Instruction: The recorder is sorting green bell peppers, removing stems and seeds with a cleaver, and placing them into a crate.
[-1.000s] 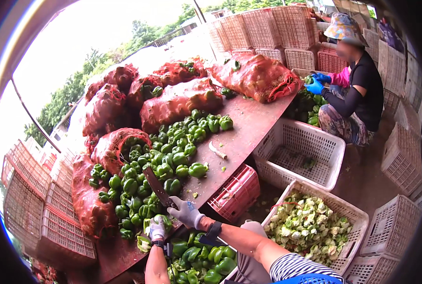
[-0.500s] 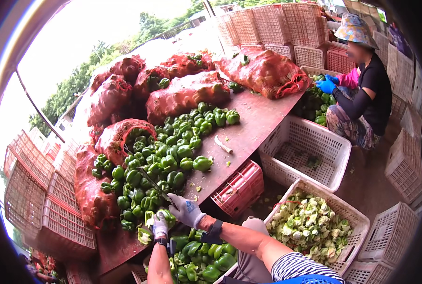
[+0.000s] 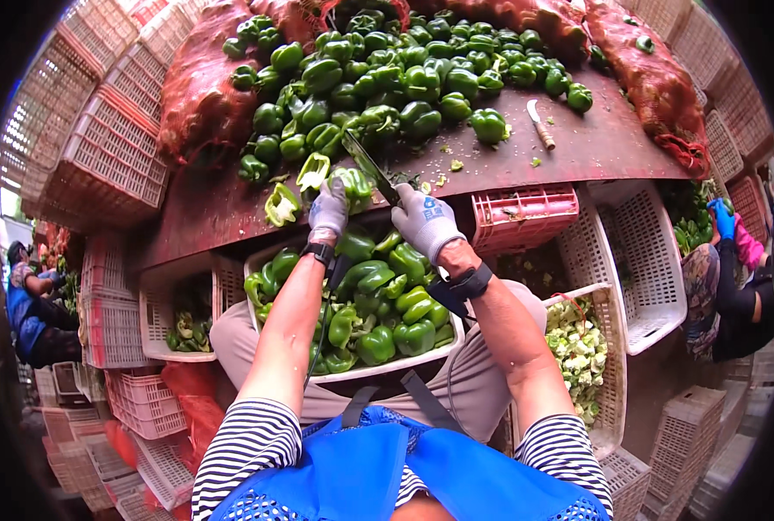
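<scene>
My left hand (image 3: pixel 328 210), in a pale glove, is closed on a green bell pepper (image 3: pixel 356 184) at the near edge of the table. In my gloved right hand (image 3: pixel 425 219) is a long-bladed knife (image 3: pixel 370 165), its blade slanting up and left over the pepper. Beside my left hand lie a pale cut pepper piece (image 3: pixel 313 172) and another opened pepper piece (image 3: pixel 282 206). Whole bell peppers (image 3: pixel 387 82) are heaped just beyond the blade. Below my wrists, between my knees, a white crate (image 3: pixel 387 366) holds many green peppers.
A second knife (image 3: pixel 540 124) lies on the red-brown table (image 3: pixel 569 161). Red mesh sacks (image 3: pixel 205 100) stand behind. To the right are a red crate (image 3: pixel 526 213), a crate of pale pepper cores (image 3: pixel 576 347) and a white crate (image 3: pixel 643 260). People sit at both sides.
My view has swung down and to the left, bringing both forearms and the pepper crate to the middle. The left hand still holds a pepper and the right still holds the knife.
</scene>
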A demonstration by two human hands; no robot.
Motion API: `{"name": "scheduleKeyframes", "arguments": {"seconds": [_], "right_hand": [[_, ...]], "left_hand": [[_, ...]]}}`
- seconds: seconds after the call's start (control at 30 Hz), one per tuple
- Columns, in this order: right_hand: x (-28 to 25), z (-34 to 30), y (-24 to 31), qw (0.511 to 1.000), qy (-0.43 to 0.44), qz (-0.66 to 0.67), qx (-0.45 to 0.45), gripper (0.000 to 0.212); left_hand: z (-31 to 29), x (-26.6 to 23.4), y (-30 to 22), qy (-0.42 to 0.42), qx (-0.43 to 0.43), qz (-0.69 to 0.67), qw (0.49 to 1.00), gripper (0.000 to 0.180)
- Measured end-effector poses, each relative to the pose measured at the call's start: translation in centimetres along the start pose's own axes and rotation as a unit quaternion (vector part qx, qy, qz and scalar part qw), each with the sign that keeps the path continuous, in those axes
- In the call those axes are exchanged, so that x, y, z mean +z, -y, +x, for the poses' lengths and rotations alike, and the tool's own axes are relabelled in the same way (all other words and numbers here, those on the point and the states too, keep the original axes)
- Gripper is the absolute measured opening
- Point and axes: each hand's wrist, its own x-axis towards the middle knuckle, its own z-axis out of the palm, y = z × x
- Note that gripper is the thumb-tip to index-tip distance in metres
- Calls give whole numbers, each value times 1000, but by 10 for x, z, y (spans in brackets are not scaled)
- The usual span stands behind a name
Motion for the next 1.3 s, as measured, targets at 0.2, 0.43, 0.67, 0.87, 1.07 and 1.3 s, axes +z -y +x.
{"name": "scheduleKeyframes", "arguments": {"seconds": [0.2,0.43,0.67,0.87,1.07,1.3], "right_hand": [[39,7,21,997,65,10,34,35],[74,23,27,988,81,107,78,35],[82,74,60,980,172,44,88,39],[112,109,87,978,180,-72,71,44],[106,118,91,977,190,-82,50,41],[88,89,68,979,140,-148,26,41]], "left_hand": [[2,-14,21,-3,-21,4,1000,79],[10,-20,33,1,-42,-17,999,72],[24,-18,58,13,-45,-68,997,72],[37,-8,64,-4,-75,-165,984,75],[70,0,97,35,-44,-209,976,68],[45,-2,52,20,-69,-288,955,91]]}}
